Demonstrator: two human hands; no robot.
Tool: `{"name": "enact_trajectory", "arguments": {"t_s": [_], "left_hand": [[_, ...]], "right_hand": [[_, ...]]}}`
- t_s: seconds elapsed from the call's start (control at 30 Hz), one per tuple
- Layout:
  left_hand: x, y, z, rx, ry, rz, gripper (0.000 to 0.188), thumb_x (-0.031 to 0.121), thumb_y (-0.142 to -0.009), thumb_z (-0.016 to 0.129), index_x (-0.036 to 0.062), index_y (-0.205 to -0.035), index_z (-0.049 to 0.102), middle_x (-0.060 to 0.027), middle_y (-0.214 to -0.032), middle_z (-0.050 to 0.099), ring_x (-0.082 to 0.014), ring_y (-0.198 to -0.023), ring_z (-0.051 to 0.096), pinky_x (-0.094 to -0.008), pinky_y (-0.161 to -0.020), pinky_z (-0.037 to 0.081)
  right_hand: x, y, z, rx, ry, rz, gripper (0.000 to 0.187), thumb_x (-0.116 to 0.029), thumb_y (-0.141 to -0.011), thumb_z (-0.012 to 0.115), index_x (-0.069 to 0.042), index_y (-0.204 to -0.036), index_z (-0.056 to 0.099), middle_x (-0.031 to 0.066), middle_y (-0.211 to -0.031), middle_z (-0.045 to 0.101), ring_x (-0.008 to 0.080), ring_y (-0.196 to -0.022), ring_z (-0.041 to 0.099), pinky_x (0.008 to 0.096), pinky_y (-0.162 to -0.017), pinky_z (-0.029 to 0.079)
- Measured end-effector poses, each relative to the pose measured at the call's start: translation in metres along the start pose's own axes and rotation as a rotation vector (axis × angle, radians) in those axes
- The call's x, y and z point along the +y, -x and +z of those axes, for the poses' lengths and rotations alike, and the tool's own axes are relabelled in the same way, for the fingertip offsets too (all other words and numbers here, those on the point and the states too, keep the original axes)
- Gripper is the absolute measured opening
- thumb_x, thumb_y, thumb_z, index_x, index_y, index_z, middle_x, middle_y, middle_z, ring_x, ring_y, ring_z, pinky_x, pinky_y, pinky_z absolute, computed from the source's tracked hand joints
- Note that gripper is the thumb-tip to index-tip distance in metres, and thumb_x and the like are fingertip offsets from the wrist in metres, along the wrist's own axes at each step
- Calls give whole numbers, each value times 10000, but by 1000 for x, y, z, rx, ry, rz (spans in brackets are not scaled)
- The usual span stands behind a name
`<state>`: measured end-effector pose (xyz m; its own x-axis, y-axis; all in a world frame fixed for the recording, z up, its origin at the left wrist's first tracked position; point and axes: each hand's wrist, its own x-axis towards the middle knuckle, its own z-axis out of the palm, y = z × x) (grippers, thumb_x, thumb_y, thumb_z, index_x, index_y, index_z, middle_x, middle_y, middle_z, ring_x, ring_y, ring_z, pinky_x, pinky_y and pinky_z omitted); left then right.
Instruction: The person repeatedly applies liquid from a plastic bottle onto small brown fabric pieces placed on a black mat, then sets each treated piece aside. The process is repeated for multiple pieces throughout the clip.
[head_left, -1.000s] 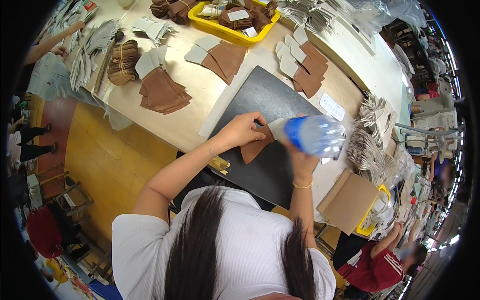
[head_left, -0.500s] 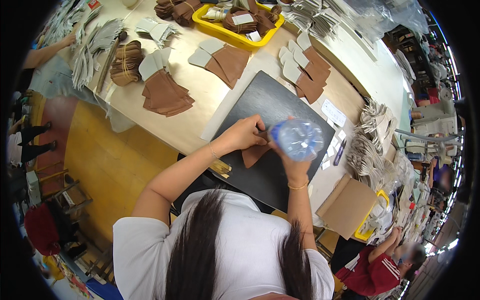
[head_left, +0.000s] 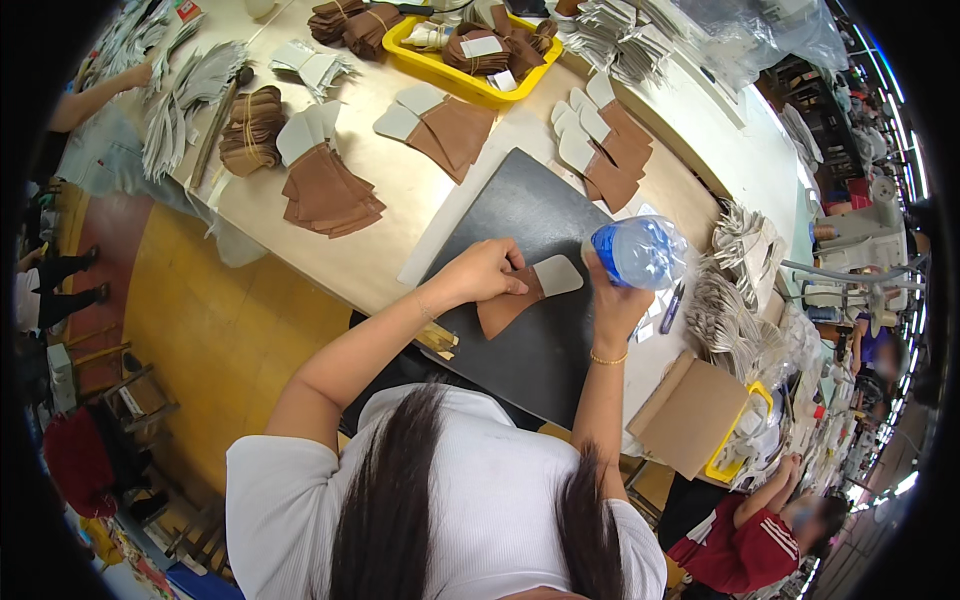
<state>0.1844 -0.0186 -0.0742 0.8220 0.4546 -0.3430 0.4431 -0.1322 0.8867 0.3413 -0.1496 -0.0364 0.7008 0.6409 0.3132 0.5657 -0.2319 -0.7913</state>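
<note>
at centre, the left hand pinches a pale-ended brown piece on a black board; right of centre, the right hand wraps round a clear-and-blue bottle; at the top, a yellow basket holds brown bundles.

Bottle back to the right, pale tab now fully visible

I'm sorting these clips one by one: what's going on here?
The person's left hand holds a brown piece with a pale end on a black board. The right hand grips a clear bottle with a blue band, to the right of that piece. Beyond the board, similar pieces lie fanned on the table.
</note>
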Motion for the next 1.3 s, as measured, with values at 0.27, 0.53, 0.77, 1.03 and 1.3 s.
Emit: {"name": "enact_trajectory", "arguments": {"t_s": [0.27, 0.53, 0.77, 1.03, 1.3], "left_hand": [[4, 1, -2, -91, 55, -41, 213, 84, -817, 704, -36, -951, 590, -68, -733, 658, -96, -667, 590, -241, -606, 463], [17, -18, 1, -290, 1199, -238, 399, -23, -922, 469, 38, -1306, 377, -103, -1247, 502, -195, -1127, 539, -344, -994, 439], [85, -111, 18, -63, 1271, -70, 377, -45, -903, 488, 90, -1242, 390, -127, -1281, 456, -254, -1177, 488, -431, -1005, 420], [104, -205, 20, 232, 1457, -108, 424, 71, -910, 574, 77, -1252, 323, -154, -1227, 472, -308, -1085, 523, -492, -974, 394], [38, -66, -26, 51, 971, 105, 343, 195, -914, 615, 70, -1217, 515, -95, -984, 602, -213, -920, 590, -316, -815, 480]], "right_hand": [[-6, 23, -5, -119, -43, -37, 510, -185, -650, 864, -35, -1087, 648, 86, -1110, 662, 203, -993, 623, 318, -901, 456], [40, 1, -54, 360, -361, -26, 624, -102, -708, 824, 45, -1225, 506, 162, -1246, 575, 242, -1128, 557, 378, -988, 432], [51, 21, -74, 352, -306, 7, 615, -8, -767, 723, 59, -1303, 430, 194, -1283, 541, 272, -1182, 524, 395, -1010, 422], [38, 28, -87, 330, -354, 75, 642, -99, -767, 760, 63, -1291, 427, 172, -1284, 547, 249, -1169, 525, 365, -1023, 404], [42, 29, -87, 310, -284, 31, 568, -196, -851, 701, 80, -1283, 458, 152, -1280, 563, 255, -1154, 540, 371, -1019, 399]]}}
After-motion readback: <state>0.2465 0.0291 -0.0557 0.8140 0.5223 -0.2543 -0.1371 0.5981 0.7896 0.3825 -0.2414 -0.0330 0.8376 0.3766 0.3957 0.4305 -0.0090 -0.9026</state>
